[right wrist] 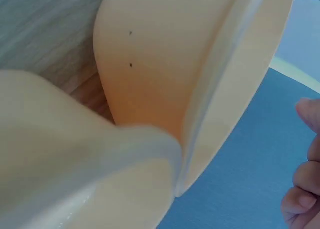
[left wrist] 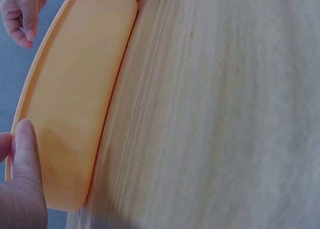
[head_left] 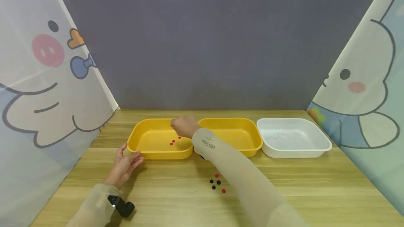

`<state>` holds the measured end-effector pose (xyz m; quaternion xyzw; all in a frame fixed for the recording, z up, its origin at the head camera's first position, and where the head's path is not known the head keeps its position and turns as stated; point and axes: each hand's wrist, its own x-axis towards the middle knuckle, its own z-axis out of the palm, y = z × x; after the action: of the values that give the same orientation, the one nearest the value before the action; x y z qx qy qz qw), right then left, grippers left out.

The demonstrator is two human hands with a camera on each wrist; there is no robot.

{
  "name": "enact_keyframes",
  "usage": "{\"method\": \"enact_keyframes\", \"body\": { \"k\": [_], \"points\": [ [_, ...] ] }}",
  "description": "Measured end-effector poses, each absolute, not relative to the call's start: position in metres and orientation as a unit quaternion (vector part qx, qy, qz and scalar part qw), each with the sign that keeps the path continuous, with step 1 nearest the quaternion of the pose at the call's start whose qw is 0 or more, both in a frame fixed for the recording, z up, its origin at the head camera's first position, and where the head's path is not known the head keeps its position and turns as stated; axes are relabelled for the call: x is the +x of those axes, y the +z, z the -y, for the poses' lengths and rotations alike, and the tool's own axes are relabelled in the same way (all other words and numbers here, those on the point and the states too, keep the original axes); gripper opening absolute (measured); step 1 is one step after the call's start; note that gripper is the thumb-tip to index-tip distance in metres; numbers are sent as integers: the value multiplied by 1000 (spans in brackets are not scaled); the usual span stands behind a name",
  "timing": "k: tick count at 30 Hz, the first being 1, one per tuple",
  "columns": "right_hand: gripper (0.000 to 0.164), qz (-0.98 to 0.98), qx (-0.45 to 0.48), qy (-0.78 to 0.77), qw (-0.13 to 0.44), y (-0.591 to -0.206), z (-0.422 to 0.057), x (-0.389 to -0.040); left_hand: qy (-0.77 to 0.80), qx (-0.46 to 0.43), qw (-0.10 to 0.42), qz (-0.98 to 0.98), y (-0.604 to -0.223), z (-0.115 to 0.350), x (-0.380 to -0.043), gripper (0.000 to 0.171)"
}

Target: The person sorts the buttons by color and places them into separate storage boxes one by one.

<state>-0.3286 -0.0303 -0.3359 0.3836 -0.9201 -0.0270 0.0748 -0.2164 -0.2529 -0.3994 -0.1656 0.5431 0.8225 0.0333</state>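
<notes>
My left hand (head_left: 123, 166) grips the front left corner of a yellow tray (head_left: 159, 155). In the left wrist view one finger (left wrist: 26, 149) presses the tray's outer wall just under the rim. Above the back right part of this tray is my right hand (head_left: 184, 126), its fingers curled, with nothing visible in them. Several small red discs (head_left: 173, 141) lie on the tray floor below that hand. On the table, beside my right forearm, are black discs (head_left: 219, 182) and two red discs (head_left: 223, 191).
A second yellow tray (head_left: 255, 149) stands close to the right of the first, partly hidden by my right arm. Right of it is a white tray (head_left: 296, 153). A dark grey panel (head_left: 202, 45) rises behind the wooden table, with cartoon-printed cloths (head_left: 363, 87) at both sides.
</notes>
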Motion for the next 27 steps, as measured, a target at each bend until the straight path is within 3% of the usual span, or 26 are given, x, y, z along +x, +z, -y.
{"method": "enact_keyframes", "body": {
  "k": [8,18,27],
  "points": [
    [20,901,428,18,63,-324,12,-319,826,-164,31,-539,-397,253,-217,84],
    [21,892,450,22,43,-343,-20,-305,816,-172,38,-551,-400,253,-216,83],
    [19,883,467,32,29,-336,-42,-294,821,-173,43,-542,-398,253,-218,83]
  ]
}}
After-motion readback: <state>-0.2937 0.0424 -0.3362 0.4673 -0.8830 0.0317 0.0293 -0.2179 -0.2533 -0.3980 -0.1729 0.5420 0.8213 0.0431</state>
